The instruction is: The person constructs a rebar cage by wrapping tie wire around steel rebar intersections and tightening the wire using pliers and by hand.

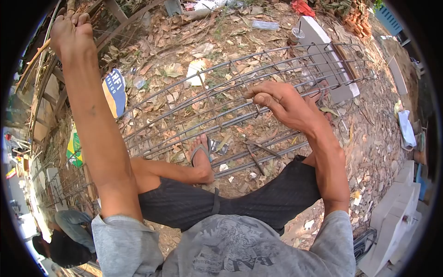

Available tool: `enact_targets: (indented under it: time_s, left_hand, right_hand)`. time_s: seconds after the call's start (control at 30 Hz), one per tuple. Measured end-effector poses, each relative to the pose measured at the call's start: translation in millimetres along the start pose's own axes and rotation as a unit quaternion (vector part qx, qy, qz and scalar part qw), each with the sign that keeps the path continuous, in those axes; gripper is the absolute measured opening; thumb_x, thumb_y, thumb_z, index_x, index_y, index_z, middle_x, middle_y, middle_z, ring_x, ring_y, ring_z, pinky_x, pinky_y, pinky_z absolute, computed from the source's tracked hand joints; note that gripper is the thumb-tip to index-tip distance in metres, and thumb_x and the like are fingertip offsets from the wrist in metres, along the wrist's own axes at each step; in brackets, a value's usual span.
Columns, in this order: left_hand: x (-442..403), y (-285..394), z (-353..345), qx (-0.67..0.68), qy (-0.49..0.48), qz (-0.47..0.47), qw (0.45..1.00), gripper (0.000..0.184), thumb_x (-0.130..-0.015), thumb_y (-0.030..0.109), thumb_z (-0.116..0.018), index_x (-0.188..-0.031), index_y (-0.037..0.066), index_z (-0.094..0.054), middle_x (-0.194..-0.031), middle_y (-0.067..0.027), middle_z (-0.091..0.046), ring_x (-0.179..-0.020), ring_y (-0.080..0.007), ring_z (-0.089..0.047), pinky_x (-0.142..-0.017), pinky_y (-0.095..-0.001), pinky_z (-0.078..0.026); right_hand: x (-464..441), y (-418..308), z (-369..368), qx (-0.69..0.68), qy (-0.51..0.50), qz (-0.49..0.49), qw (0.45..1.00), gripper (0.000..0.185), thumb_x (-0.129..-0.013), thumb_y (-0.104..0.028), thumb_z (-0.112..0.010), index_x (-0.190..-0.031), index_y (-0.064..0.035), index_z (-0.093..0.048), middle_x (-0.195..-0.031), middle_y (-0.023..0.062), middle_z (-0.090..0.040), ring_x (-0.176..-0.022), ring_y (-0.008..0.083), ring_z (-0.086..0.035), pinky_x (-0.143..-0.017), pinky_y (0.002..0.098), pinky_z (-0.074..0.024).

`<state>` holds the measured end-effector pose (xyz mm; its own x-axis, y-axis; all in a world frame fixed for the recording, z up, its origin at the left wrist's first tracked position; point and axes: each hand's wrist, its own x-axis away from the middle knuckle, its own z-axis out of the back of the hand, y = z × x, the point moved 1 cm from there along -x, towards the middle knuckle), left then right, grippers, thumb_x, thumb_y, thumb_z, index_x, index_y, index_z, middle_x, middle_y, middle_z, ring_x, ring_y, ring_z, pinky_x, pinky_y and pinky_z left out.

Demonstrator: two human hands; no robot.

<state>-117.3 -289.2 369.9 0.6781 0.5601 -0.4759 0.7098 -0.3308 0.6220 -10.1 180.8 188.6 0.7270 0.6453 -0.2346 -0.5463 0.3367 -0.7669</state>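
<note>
A long rebar cage [221,121] of thin steel bars and cross ties stretches in front of me. Over its middle, my right hand [288,105] is closed, thumb pressed to curled fingers. Whatever it pinches is too small or hidden to name. My left hand [74,37] is raised far to the upper left, its fingers curled shut beside sticks and wooden poles. I cannot make out what is in it. Pincers [260,150] with spread handles lie among the lower bars, near my sandalled foot [201,157].
A pale concrete block [318,39] supports the cage's far right end. Stacked bricks [357,21] are at the upper right, grey blocks [392,217] at the lower right. Wooden poles [108,34] stand at upper left. Another person [69,235] is at lower left. Dry leaves cover the ground.
</note>
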Motion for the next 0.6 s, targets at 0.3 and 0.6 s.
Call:
enact_targets:
  time_s: [0.3,0.6]
  left_hand:
    - [29.2,3.5,-27.7,-0.055,0.013,-0.029,0.998,0.012,-0.103,0.004,-0.049,-0.092,0.006,-0.047,-0.07,-0.0023,-0.039,-0.057,-0.0146,-0.038,-0.052,-0.0299,-0.033]
    - [27.2,6.4,-35.6,-0.046,-0.005,-0.02,0.999,0.013,-0.105,0.005,-0.051,-0.093,0.006,-0.048,-0.069,-0.001,-0.037,-0.057,-0.013,-0.035,-0.052,-0.0287,-0.03]
  right_hand:
    - [4.0,-0.8,-7.2,0.155,0.034,0.078,0.984,0.023,-0.097,-0.019,-0.068,-0.114,-0.0031,-0.073,-0.095,0.018,-0.07,-0.087,0.039,-0.068,-0.076,0.0471,-0.0536]
    - [4.6,3.1,-11.5,0.052,-0.002,-0.023,0.998,0.014,-0.099,-0.012,-0.065,-0.102,-0.0002,-0.072,-0.085,0.0175,-0.071,-0.081,0.0371,-0.07,-0.071,0.0436,-0.0534]
